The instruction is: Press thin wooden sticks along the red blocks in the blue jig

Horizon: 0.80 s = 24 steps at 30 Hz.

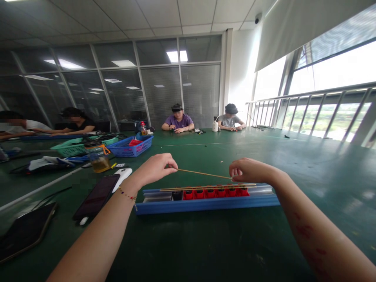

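Left hand (160, 166): thumb and forefinger are pressing together, clamping the left end of a thin stick (202, 173); the other fingers are curling in toward the palm.

Right hand (251, 170): fingers are bending downward, tips closing on the stick's right end; the exact placing of the thumb is hiding behind the curl.

Thin stick, one: pale tan, straight, slender; spanning the gap between the hands, sloping slightly down to the right, hanging above the far side of the blue channel (205, 205) and apart from it.

Blue channel, one: long, with a silvery inner face, lying left to right on the green table (223, 246), nearer than the hands.

Red holders (209, 194), a row: sitting within the channel, showing dark insides. Black block (177, 195), one: standing just left of the row.

Tan sticks (205, 188), a few: lying lengthwise over the row.

Dark phone (96, 196), one: resting left of the channel.

Blue basket (132, 147), one: standing farther off, left.
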Motion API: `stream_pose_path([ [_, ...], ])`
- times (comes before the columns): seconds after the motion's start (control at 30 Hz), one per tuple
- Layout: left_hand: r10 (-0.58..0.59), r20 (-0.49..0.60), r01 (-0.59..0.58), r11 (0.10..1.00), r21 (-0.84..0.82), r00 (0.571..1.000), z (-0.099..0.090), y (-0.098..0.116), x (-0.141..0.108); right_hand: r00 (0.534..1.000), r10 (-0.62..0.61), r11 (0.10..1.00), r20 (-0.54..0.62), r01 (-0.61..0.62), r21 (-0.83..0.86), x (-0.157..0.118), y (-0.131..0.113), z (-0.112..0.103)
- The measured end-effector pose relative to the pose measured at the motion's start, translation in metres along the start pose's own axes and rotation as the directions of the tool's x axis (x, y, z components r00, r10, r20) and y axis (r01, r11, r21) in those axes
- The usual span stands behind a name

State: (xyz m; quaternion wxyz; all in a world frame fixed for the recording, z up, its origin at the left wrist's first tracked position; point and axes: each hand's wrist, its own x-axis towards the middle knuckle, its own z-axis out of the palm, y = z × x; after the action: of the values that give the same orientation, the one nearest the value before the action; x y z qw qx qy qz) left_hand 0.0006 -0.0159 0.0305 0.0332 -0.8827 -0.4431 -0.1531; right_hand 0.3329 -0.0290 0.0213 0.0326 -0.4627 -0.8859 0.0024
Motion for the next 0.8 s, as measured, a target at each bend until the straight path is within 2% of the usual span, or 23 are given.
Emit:
stream_pose_path([
  [0.1, -0.041, -0.103, 0.046, 0.998, 0.049, 0.994, 0.005, -0.01, 0.005, 0.999, -0.013, 1.0, -0.05, 0.013, 0.002, -0.002, 0.002, -0.002],
  [0.2, -0.071, -0.137, 0.082, 0.994, 0.077, 0.988, 0.02, -0.025, 0.012, 0.999, -0.037, 0.999, -0.002, 0.037, 0.029, 0.0, 0.001, 0.001],
  [0.43, -0.182, -0.001, 0.181, 0.981, 0.075, 0.983, 0.073, -0.059, 0.019, 0.982, -0.055, 0.995, 0.18, 0.04, 0.09, 0.007, 0.001, 0.014],
  [0.53, -0.233, 0.06, 0.23, 0.972, 0.048, 0.971, 0.093, -0.067, 0.018, 0.976, -0.045, 0.995, 0.211, 0.025, 0.095, 0.01, 0.001, 0.017],
  [0.67, -0.262, 0.145, 0.259, 0.965, 0.034, 0.954, 0.108, -0.072, 0.017, 0.978, -0.062, 0.995, 0.197, 0.045, 0.088, 0.012, -0.002, 0.017],
  [0.8, -0.233, 0.188, 0.233, 0.972, 0.02, 0.954, 0.114, -0.073, 0.017, 0.983, -0.082, 0.994, 0.165, 0.068, 0.087, 0.013, -0.004, 0.018],
])
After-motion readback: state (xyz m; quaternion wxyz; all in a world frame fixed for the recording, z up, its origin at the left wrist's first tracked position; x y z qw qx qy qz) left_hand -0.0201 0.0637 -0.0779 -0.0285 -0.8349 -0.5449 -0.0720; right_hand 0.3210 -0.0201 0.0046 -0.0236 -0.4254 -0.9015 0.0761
